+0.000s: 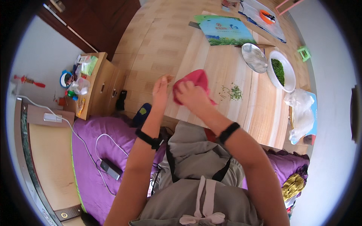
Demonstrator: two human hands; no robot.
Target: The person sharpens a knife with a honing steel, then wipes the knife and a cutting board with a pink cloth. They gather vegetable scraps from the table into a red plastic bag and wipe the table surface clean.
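Note:
My right hand [189,91] grips a red cloth [199,79] over the left edge of the wooden table [223,65]. The cloth's upper part spreads out past my fingers, and some of it hangs below my palm. Just left of the cloth, my left hand [161,87] is raised at the table's edge with nothing visible in it; its fingers are partly turned away. To the right of the cloth lies a small heap of chopped green leaves and stems [235,92] on the tabletop.
A white basin [292,76] of chopped greens stands right, beside a round metal lid or tray [251,58]. Behind are a knife [264,45] and a printed board [226,29]. Clear plastic bags [301,113] lie at the right edge. A cluttered cabinet [103,82] stands left.

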